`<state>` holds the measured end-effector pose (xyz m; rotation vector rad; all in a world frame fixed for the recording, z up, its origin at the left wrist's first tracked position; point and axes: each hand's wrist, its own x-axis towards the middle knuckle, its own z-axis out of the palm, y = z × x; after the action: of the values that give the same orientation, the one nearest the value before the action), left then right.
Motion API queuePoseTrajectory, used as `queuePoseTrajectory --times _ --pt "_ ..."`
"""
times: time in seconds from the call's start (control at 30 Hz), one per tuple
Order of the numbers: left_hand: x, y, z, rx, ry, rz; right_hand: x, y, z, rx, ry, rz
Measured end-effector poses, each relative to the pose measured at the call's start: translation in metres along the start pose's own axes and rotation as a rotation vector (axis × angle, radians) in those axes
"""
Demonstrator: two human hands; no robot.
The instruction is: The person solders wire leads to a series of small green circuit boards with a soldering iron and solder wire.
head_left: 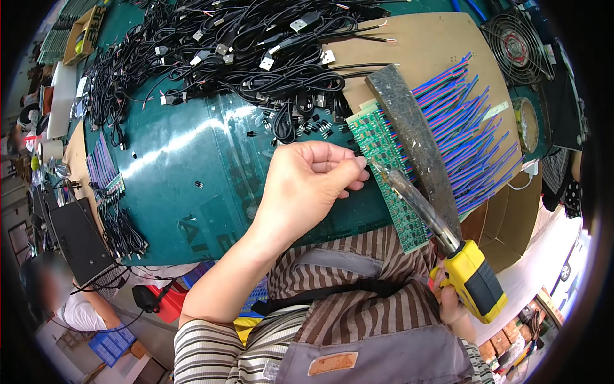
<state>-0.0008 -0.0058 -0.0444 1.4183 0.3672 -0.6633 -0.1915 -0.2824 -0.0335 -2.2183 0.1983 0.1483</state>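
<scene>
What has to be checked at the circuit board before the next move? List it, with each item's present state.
1. Right hand gripping the yellow-and-black soldering tool: ok.
2. Tool tip at the circuit board: ok; actual contact: cannot tell.
3. Left hand pinched at the board's edge: ok; small part between its fingertips: cannot tell.
4. Dark bar lying across the coloured wires: ok.
5. Black cables apart from the tool: ok.

Black cables (224, 48) on green tabletop (166, 160)
</scene>
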Motion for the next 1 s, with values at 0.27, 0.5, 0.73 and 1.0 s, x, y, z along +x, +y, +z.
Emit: queuePoseTrajectory --times 0.27,0.5,0.73,1.0 --pt "-0.001 -0.001 0.000 -0.001 0.007 0.009 0.006 0.002 -0.005 -0.065 -0.019 -0.100" --pt "-0.002 -0.002 0.001 0.007 0.034 0.012 0.010 -0.006 0.017 0.390 0.225 0.029" --pt "-0.021 0.001 -0.013 0.111 0.064 0.112 0.010 0.011 0.001 0.637 -0.150 0.164" --pt "-0.072 0.008 -0.122 1.118 0.672 0.404 0.015 0.006 0.008 0.552 -0.051 -0.047"
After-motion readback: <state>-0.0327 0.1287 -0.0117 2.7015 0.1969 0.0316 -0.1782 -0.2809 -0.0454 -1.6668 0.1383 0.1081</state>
